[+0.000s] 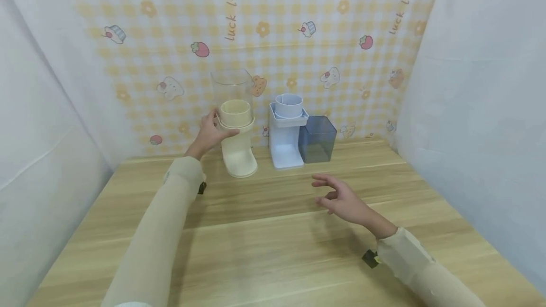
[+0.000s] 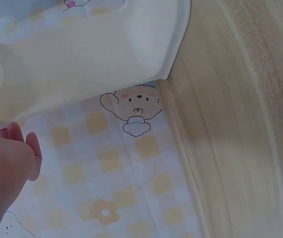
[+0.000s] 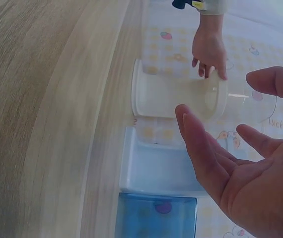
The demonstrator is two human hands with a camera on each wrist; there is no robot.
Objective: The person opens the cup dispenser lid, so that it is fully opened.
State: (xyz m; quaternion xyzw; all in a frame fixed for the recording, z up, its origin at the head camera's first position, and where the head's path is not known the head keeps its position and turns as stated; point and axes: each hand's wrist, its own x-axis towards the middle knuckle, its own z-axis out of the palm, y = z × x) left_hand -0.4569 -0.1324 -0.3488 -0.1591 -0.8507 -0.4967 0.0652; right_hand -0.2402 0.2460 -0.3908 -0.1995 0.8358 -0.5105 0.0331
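Observation:
A cream dispenser stand [image 1: 239,153] stands near the back of the table, a clear cylinder [image 1: 232,84] upright on its top ring and a cream round cup-like part [image 1: 236,113] inside the cylinder. My left hand [image 1: 211,131] grips the stand at that ring from the left, thumb across the front and fingers at the side. In the left wrist view the stand's pale body [image 2: 82,59] runs past the fingertips. My right hand [image 1: 343,200] hovers over the table at the right, fingers spread and loosely bent, holding nothing; the right wrist view shows its bare palm [image 3: 260,193].
Beside the cream stand is a pale blue stand [image 1: 285,143] with a round blue part [image 1: 289,105] on top. A translucent blue square container [image 1: 319,141] sits against its right. A checked cloth [image 1: 298,51] hangs behind the wooden table [image 1: 264,250], with white curtains [image 1: 469,84] at both sides.

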